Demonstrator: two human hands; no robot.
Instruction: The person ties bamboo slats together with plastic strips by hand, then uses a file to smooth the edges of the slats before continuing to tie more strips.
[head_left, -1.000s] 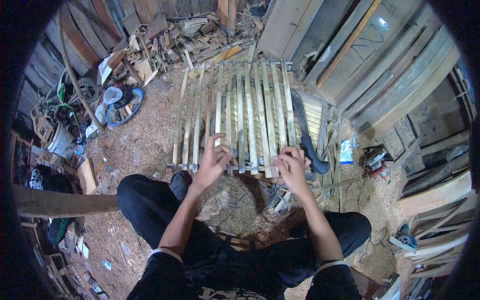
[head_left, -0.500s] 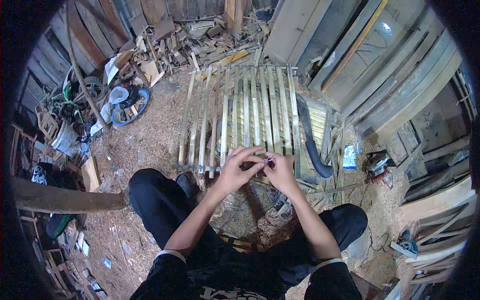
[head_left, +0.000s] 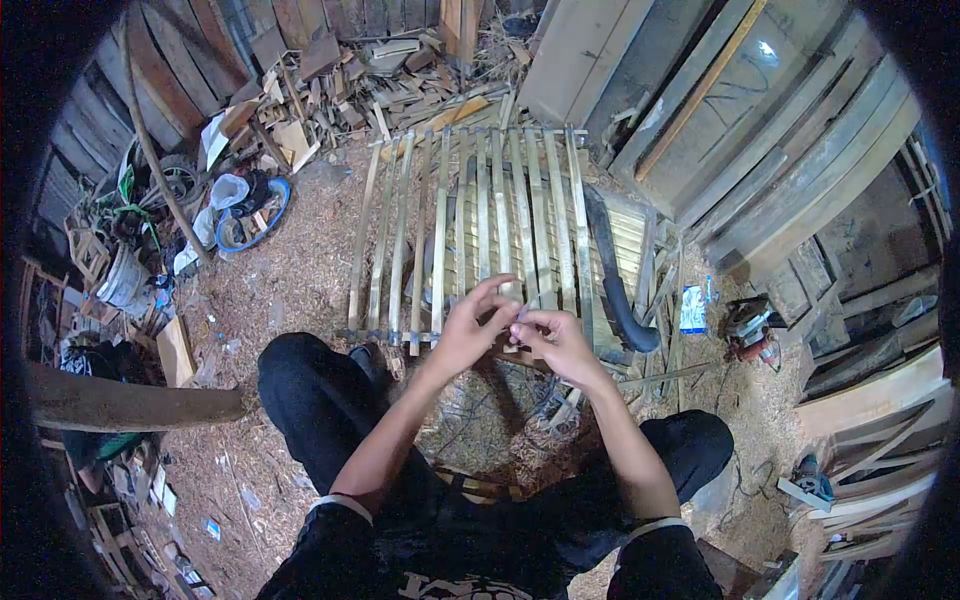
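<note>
My left hand point(head_left: 470, 328) and my right hand point(head_left: 560, 347) meet over the near edge of a slatted wooden frame point(head_left: 440, 235). Thumb and fingers of the right hand are pinched together around something small and thin, too small to name. The left thumb and a finger close at the same spot, while its index finger stretches forward. What the left fingertips grip is hard to see. The frame lies flat in front of me, its long pale slats running away from me between two crossbars.
A dark curved bar point(head_left: 620, 300) lies at the frame's right side, with a red-and-grey power tool point(head_left: 752, 335) beyond it. A blue-rimmed basin point(head_left: 285, 205) sits at left. Scrap wood point(head_left: 370, 85) is heaped at the back. A thick beam point(head_left: 130, 397) juts in from the left.
Both hands have shifted slightly; the right hand has come a little nearer to me, and its fingers now pinch lower. The view has moved slightly.
</note>
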